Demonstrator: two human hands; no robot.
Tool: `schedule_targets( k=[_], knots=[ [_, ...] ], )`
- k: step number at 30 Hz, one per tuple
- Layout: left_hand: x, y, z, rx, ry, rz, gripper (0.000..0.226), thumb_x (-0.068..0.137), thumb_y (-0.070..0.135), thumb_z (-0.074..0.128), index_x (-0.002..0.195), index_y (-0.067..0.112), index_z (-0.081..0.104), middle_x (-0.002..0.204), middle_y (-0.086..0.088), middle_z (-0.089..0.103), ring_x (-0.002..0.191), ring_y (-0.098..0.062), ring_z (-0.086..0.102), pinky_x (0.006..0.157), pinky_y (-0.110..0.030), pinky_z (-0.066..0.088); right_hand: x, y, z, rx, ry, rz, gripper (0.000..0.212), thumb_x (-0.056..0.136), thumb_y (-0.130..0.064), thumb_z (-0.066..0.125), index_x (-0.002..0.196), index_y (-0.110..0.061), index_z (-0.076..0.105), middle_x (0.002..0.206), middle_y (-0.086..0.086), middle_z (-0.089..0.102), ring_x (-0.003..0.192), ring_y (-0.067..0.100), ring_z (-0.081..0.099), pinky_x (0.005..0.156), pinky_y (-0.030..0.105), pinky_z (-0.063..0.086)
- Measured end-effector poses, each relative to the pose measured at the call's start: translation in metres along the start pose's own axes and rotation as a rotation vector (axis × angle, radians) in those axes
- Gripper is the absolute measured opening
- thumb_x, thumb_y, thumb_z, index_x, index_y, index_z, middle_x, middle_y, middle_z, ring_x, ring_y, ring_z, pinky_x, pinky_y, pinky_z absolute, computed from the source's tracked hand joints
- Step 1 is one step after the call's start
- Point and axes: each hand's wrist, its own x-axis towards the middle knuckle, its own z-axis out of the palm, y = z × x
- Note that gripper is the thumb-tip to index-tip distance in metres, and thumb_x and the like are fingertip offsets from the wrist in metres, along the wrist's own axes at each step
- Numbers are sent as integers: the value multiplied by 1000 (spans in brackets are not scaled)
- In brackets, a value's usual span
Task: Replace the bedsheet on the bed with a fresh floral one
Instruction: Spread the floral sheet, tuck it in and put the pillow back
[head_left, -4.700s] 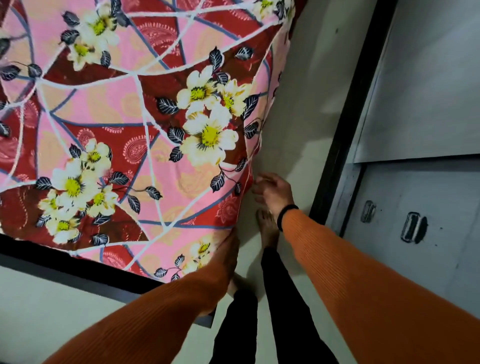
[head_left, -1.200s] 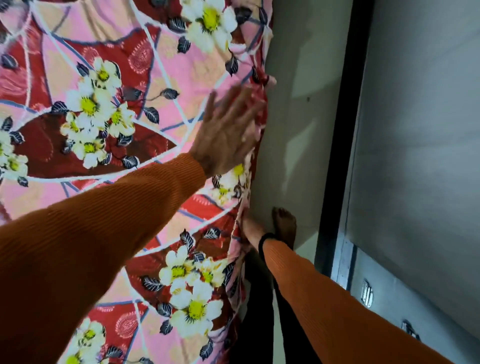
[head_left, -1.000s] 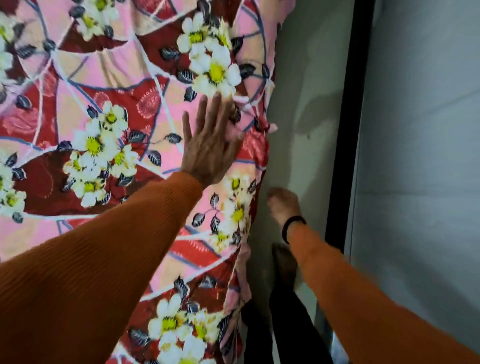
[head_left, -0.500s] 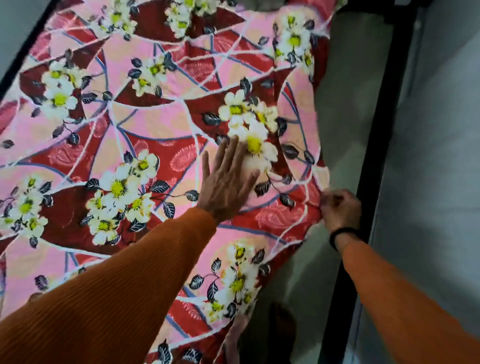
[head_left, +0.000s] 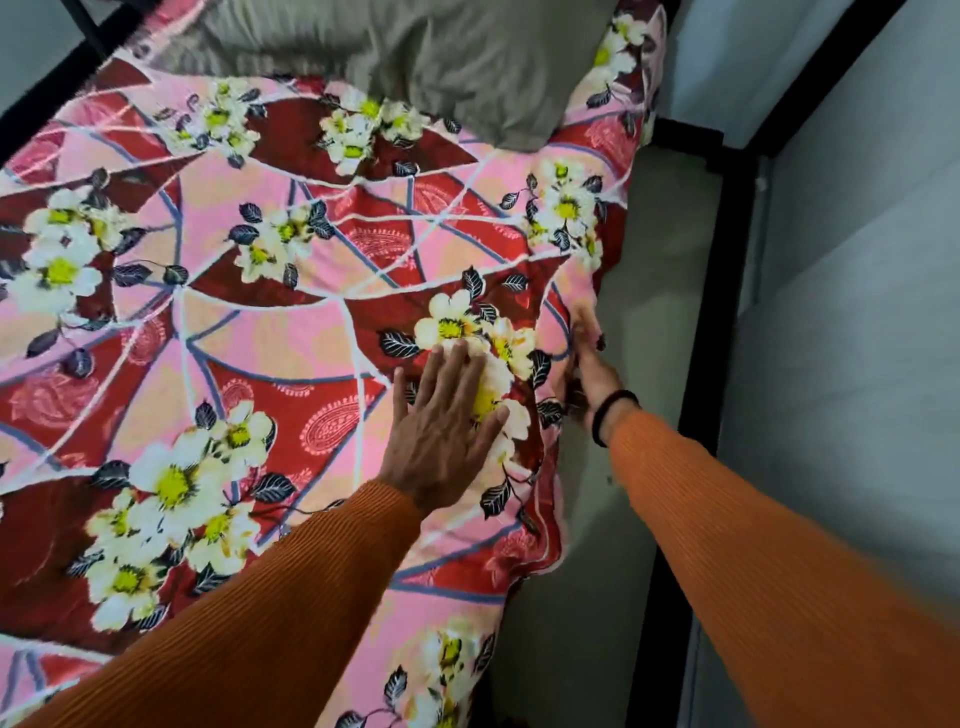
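The floral bedsheet (head_left: 291, 332), pink and dark red with white and yellow flowers, covers the bed across most of the view. My left hand (head_left: 441, 426) lies flat on it with straight fingers, pressing near the right edge of the bed. At that edge my right hand (head_left: 589, 364) reaches along the side of the mattress, its fingers against the hanging border of the sheet; part of the hand is hidden behind the fabric. Both arms wear orange sleeves, and a black band circles the right wrist.
A grey pillow (head_left: 441, 62) lies at the head of the bed. A narrow strip of pale floor (head_left: 660, 291) runs between the bed's right side and a black-framed grey wardrobe or wall panel (head_left: 852, 322). A black bed frame bar (head_left: 62, 88) shows at top left.
The view has moved toward the head of the bed, bringing the pillow in. My left hand stays flat on the sheet while my right hand has slid further up along the bed's side edge.
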Motion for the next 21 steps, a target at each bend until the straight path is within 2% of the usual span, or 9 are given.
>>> schedule_targets(
  k=[2, 3, 4, 7, 11, 14, 16, 18, 21],
  knots=[
    [12, -2, -6, -26, 0, 9, 74, 101, 68, 12, 164, 28, 4, 171, 7, -8, 157, -16, -14, 126, -57, -3, 0, -6, -9, 17, 46, -66, 34, 87, -49, 76, 90, -16, 69, 63, -4, 68, 56, 14, 64, 55, 26, 53],
    [21, -3, -9, -28, -5, 16, 75, 101, 68, 11, 164, 28, 5, 171, 6, -8, 157, -16, -14, 125, -57, -2, 2, -10, -18, -24, 84, -125, 18, 90, -31, 77, 85, -15, 68, 61, -6, 68, 55, 13, 62, 52, 23, 51],
    [28, -5, -12, -27, -11, 21, 75, 101, 68, 10, 164, 28, 6, 171, 6, -7, 157, -16, -14, 125, -58, -2, 1, -12, -31, -103, 138, -186, 14, 90, -21, 77, 80, -16, 68, 64, -6, 68, 58, 13, 60, 54, 23, 49],
    [52, -4, -21, -48, -39, 33, 73, 103, 66, 13, 164, 28, 3, 171, 6, -11, 156, -15, -17, 125, -58, -5, 0, -7, -69, -338, 315, -302, 19, 89, -26, 78, 79, -13, 69, 78, 6, 70, 73, 16, 60, 69, 34, 50],
    [72, 2, -19, -1, -74, 96, 74, 104, 66, 17, 164, 27, -1, 171, 3, -11, 157, -19, -15, 125, -60, -2, 25, -6, -50, -336, 438, -222, 30, 88, -33, 75, 84, -5, 68, 84, 15, 70, 79, 23, 65, 79, 43, 54],
    [77, 6, -9, 26, -91, 102, 76, 102, 67, 24, 164, 26, 7, 172, 1, -4, 158, -24, -8, 123, -63, 5, 37, 8, -31, -261, 565, -141, 44, 83, -44, 71, 103, -4, 69, 101, 15, 70, 96, 30, 67, 87, 37, 54],
    [78, 7, -4, 31, -89, 79, 77, 102, 67, 26, 164, 26, 6, 172, 0, -3, 158, -25, -7, 123, -64, 5, 6, 29, -20, -277, 652, -154, 50, 84, -44, 63, 115, -5, 67, 114, 18, 68, 106, 33, 64, 92, 37, 51],
    [79, 8, -3, 54, -90, 74, 77, 103, 67, 27, 164, 25, 7, 172, 0, -2, 158, -26, -6, 122, -64, 7, -41, 54, -9, -269, 573, -156, 36, 94, -33, 57, 111, -3, 68, 110, 17, 68, 101, 31, 64, 85, 29, 46],
    [79, 11, -5, 91, -78, 75, 77, 104, 65, 26, 164, 22, 6, 172, -3, -1, 158, -27, -4, 121, -64, 7, -109, 84, 8, -248, 353, -37, 37, 100, -48, 46, 97, -18, 67, 91, -1, 69, 86, 17, 64, 85, 31, 50]
  ],
)
